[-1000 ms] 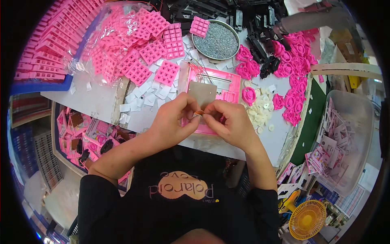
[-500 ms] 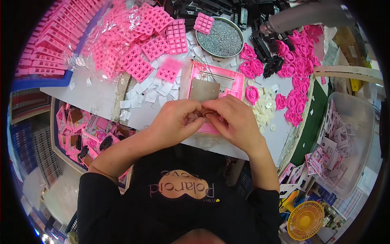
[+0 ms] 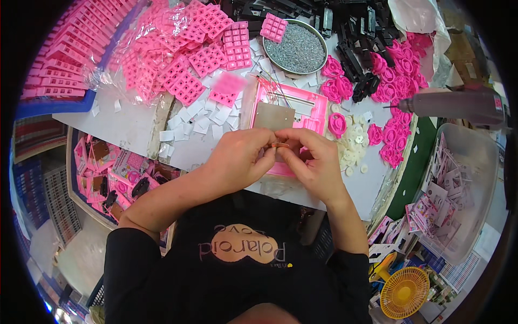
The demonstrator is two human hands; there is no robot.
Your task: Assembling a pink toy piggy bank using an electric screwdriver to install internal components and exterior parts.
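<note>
Head view: both hands (image 3: 280, 159) pinch small coppery ring (image 3: 279, 144) over pink plastic frame (image 3: 315, 108)

Small coppery part (image 3: 279, 144) mostly hidden between fingertips; pink housing's (image 3: 315, 108) near edge under both hands.

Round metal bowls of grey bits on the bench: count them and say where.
1. The round metal bowl sits at the far side of the bench, past the pink frame and both hands; clutter could hide others.
</note>
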